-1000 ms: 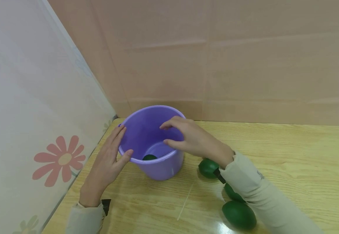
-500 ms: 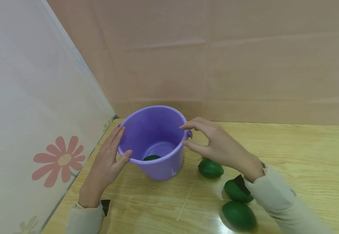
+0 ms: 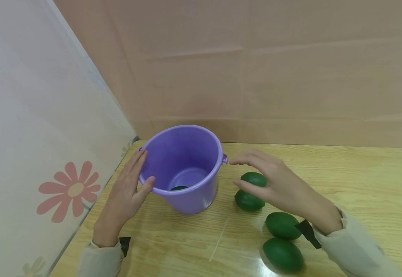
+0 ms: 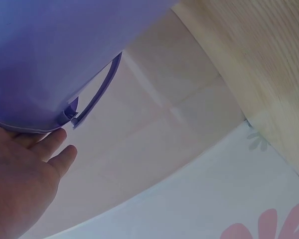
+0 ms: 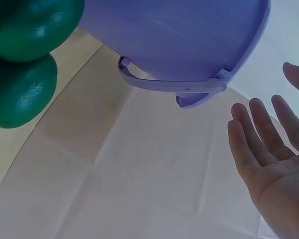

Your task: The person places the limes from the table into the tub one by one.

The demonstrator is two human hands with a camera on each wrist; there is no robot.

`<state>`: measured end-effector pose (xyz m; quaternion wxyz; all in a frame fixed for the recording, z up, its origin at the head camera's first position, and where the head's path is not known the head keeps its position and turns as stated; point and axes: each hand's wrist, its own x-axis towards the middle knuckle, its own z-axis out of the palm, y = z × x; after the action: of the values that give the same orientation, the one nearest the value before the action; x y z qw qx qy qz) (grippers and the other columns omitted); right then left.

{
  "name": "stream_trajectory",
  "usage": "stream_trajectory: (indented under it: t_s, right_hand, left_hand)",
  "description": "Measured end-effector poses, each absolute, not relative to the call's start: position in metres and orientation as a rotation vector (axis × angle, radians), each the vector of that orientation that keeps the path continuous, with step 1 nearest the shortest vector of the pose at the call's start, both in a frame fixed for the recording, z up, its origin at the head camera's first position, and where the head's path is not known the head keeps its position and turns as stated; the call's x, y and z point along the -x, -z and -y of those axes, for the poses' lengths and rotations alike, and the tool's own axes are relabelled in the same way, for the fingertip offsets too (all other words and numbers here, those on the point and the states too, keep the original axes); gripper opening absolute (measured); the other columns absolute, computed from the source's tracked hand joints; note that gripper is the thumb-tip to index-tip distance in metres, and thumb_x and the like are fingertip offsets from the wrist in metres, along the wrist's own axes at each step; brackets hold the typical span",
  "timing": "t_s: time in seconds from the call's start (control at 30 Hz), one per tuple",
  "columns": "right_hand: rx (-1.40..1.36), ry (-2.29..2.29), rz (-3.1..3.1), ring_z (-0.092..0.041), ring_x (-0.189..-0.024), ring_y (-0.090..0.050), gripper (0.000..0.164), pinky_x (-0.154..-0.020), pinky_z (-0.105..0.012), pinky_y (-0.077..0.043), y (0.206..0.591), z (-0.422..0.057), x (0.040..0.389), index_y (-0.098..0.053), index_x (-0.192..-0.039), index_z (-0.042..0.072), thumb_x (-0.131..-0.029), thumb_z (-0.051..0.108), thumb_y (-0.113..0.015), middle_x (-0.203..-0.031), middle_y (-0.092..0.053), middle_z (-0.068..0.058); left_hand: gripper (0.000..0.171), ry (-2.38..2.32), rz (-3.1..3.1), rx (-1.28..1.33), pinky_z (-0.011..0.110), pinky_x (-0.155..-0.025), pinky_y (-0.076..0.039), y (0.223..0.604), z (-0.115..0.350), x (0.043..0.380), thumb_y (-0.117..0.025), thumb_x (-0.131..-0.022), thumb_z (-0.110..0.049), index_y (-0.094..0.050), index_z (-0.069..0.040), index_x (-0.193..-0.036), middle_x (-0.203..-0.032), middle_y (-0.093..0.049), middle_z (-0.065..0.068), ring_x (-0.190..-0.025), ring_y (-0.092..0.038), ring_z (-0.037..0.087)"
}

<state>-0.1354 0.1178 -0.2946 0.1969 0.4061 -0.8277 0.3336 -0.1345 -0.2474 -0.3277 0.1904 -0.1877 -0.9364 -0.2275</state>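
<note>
A purple bucket stands upright on the table, with a dark green fruit partly showing at its bottom. My left hand rests against the bucket's left rim, fingers fairly straight, thumb over the near edge. In the left wrist view its fingertips touch the rim beside the hinge of the handle. To the right of the bucket, my right hand hovers with nothing in it, thumb and fingers spread apart. Below it lie several smooth oval green fruits; the farthest fruit is partly hidden by the hand.
The wood-grain table extends right of the fruits. A pinkish-beige sheet hangs along its back edge. At the left rises a pale wall covering with a pink flower. A thin light line marks the tabletop before the bucket.
My right hand has come out from over the bucket's opening and moved right and nearer, above the green fruits. The left hand and the bucket have stayed almost in place.
</note>
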Motion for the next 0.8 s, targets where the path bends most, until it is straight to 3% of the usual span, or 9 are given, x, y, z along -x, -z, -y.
stream_trajectory:
  t_s: [0.27,0.8]
  right_hand:
    - [-1.117,-0.883,2.311,-0.010,-0.112,-0.062,0.048,-0.098,-0.009,-0.044,0.301,-0.133,0.125,-0.065,-0.122,0.015,-0.078,0.010,-0.082,-0.119,-0.066,0.007]
    - [-1.032,-0.902,2.378,-0.007,-0.113,-0.061,0.053,-0.101,-0.004,-0.037,0.318,-0.156,0.109,-0.063,-0.126,0.024,-0.078,0.010,-0.082,-0.121,-0.064,0.010]
  left_hand:
    - [0.065,0.578,2.624,0.522,0.062,-0.114,-0.030,0.328,0.248,0.134,-0.053,-0.100,-0.032,-0.032,-0.004,-0.155,-0.163,-0.027,0.014,-0.150,-0.026,0.036]
    - [0.064,0.615,2.624,0.524,0.060,-0.114,-0.029,0.329,0.248,0.135,-0.053,-0.101,-0.031,-0.031,-0.005,-0.155,-0.164,-0.025,0.012,-0.150,-0.026,0.035]
